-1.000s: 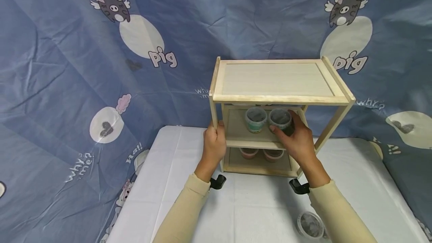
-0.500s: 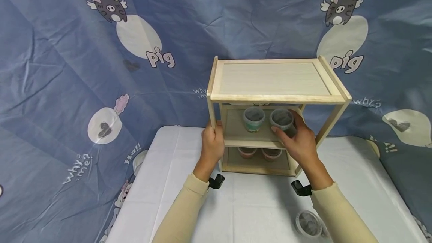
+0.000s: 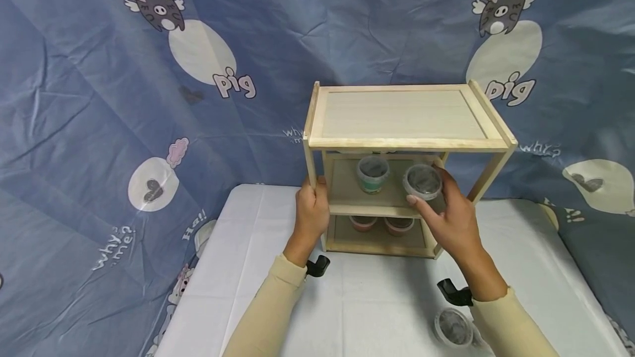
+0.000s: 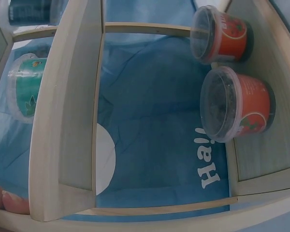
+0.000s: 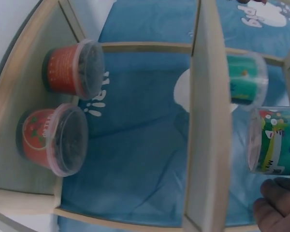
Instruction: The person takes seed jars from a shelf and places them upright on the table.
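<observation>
A pale wooden three-tier shelf (image 3: 404, 143) stands on the table. My left hand (image 3: 311, 208) grips its left front post. In my right hand (image 3: 453, 225) is a clear-lidded plastic tub (image 3: 423, 182), pinched between thumb and fingers at the front of the middle tier. The right wrist view shows that tub's colourful green label, and a gap between its base and the tier's board. To its left, a second tub with a green label (image 3: 373, 176) sits on the middle tier. Two red-labelled tubs (image 5: 63, 70) stand side by side on the bottom tier.
Another clear-lidded tub (image 3: 453, 328) lies on the white-covered table (image 3: 377, 313) near the right forearm, partly hidden by the sleeve. A blue patterned curtain (image 3: 278, 43) hangs close behind the shelf. The top board and posts surround the middle tier.
My right hand has drawn its tub rightward and toward me, away from the second green-labelled tub. The left hand keeps its hold on the post.
</observation>
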`<state>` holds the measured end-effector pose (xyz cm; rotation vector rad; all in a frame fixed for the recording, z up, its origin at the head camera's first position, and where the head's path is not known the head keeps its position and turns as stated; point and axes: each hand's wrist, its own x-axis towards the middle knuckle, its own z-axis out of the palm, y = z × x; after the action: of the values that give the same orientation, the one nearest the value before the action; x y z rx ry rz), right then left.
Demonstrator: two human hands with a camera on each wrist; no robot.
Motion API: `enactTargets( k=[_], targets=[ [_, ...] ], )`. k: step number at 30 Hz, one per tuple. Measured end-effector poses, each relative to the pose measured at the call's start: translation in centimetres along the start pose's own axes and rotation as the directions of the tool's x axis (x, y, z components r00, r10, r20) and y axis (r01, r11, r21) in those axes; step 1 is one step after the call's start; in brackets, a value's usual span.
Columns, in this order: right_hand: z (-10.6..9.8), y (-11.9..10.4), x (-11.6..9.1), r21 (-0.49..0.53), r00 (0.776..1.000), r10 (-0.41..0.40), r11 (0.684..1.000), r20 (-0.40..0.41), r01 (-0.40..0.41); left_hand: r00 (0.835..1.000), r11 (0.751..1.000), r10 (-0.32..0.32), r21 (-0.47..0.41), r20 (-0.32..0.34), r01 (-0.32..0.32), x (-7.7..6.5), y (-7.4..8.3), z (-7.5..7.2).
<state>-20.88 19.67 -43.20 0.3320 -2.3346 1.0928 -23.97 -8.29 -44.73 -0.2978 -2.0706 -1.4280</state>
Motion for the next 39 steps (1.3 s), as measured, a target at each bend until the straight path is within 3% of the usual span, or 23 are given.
enactTargets(
  k=[11,19,39],
  targets=[
    [-1.4,-1.0,-1.7,0.021,0.998,-0.055,0.998,0.028,0.054,1.000,1.000,-0.011,0.000,0.010,0.011,0.1,0.0,0.0],
    [-1.7,-1.1,-2.5,-0.019,0.995,-0.100,0.995,-0.004,0.100,1.000,1.000,-0.009,0.003,0.012,0.009,0.2,0.1,0.0],
    [-2.1,-0.8,-5.5,0.073,0.995,-0.047,0.996,0.084,0.041,1.000,1.000,-0.009,-0.018,0.018,0.009,0.0,0.2,0.1]
  ],
)
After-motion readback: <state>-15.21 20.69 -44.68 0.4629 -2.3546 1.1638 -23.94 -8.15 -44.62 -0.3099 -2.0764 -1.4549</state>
